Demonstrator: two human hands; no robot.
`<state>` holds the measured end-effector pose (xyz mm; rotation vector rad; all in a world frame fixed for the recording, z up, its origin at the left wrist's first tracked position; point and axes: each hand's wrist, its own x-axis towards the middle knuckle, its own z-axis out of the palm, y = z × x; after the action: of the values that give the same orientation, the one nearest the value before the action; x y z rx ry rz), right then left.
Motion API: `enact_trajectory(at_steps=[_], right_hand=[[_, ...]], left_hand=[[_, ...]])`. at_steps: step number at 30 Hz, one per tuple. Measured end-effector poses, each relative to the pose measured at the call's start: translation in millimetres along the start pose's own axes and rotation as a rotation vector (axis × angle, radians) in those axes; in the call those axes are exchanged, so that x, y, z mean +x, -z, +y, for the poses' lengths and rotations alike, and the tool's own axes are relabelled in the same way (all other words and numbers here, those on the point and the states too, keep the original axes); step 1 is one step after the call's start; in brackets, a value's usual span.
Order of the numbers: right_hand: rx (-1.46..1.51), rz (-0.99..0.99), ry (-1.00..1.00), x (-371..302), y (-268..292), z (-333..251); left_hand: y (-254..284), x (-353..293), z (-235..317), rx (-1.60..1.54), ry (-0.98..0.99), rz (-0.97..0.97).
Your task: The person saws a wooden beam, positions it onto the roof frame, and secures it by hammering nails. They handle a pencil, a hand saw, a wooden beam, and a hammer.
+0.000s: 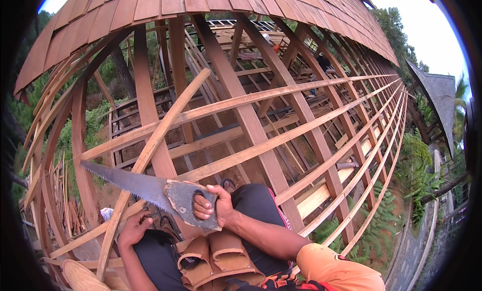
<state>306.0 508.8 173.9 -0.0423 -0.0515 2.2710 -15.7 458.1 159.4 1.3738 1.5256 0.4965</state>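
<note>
My right hand [213,206] is closed around the worn grey handle of a handsaw [128,179]. Its blade points left, toothed edge downward, lying across a slanting wooden batten [159,136]; whether the teeth touch the wood is hard to tell. My left hand [133,231] is closed with curled fingers against a lower batten [95,236], right beside the slanting piece; its fingertips are partly hidden. A brown leather tool pouch [221,258] hangs at my waist between my thighs.
Long horizontal battens [281,146] run over dark sloping rafters [256,140], with open gaps showing ground and timber below. Overhead curves a skirt of wooden shingles [201,0]. A woven straw hat [83,277] shows at lower left. Ferns [374,228] grow below on the right.
</note>
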Motion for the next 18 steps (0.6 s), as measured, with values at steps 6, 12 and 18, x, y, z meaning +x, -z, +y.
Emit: enact_trajectory(at_steps=[6, 12, 18], right_hand=[[-0.005, 0.013, 0.117, 6, -9, -10], [0.084, 0.069, 0.143, 3, 0, -32], [-0.039, -0.055, -0.236, -10, -2, 34]], left_hand=[[2, 0, 12, 0.037, -0.017, -0.055], [9, 1, 9, -0.236, 0.017, -0.118], [8, -8, 15, -0.032, -0.251, 0.004]])
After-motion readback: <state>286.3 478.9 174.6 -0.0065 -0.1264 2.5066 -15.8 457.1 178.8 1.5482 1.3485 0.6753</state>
